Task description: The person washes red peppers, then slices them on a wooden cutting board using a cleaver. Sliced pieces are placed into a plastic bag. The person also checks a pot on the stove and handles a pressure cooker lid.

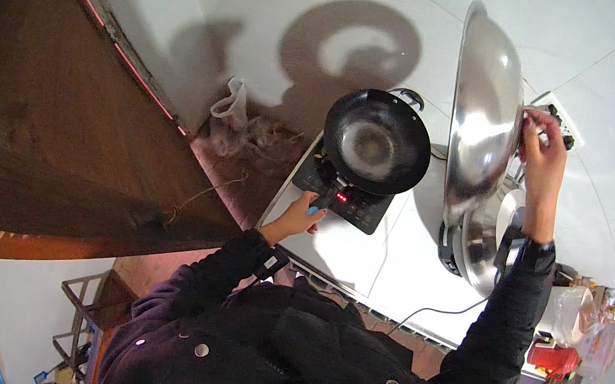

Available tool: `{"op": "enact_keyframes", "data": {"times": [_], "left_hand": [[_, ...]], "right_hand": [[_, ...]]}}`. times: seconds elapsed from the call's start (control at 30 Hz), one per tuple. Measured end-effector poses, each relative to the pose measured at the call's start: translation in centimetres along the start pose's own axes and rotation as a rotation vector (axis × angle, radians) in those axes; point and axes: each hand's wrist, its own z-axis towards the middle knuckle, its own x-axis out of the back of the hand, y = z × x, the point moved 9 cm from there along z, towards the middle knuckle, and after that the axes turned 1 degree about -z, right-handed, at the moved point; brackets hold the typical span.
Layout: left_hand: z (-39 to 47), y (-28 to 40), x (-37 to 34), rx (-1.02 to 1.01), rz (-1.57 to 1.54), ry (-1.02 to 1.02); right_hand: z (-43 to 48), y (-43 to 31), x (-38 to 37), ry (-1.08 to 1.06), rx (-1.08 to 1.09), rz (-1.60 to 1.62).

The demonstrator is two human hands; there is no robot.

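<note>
My left hand [301, 217] is closed around the dark handle of a black wok [377, 142], which sits on a black induction cooktop [363, 213] with red lights showing. The wok's inside is dark, with a worn, lighter middle. At the right, my right hand [544, 146] holds a large shiny metal wok lid [484, 112] up on its edge, its fingers at the knob side. The lid's domed face shows, and it is apart from the wok. Below the lid, a metal pot [477, 254] is partly hidden behind it and my right forearm.
A white power strip [568, 127] with plugs is on the tiled wall behind my right hand. A cord [434, 309] crosses the white countertop [408, 282]. Plastic bags [231, 118] lie left of the cooktop. A red container [553, 359] and other goods stand far right.
</note>
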Motion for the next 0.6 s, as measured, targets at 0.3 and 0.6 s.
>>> {"op": "enact_keyframes", "data": {"times": [0.3,0.6], "left_hand": [[2.8,-0.9,-0.5,-0.079,0.016,-0.135],[3.4,-0.2,-0.6,0.01,0.031,-0.141]], "right_hand": [[-17.1,2.7,-4.4,-0.185,-0.172,-0.045],[-33.1,14.0,-8.5,-0.129,-0.401,-0.322]]}}
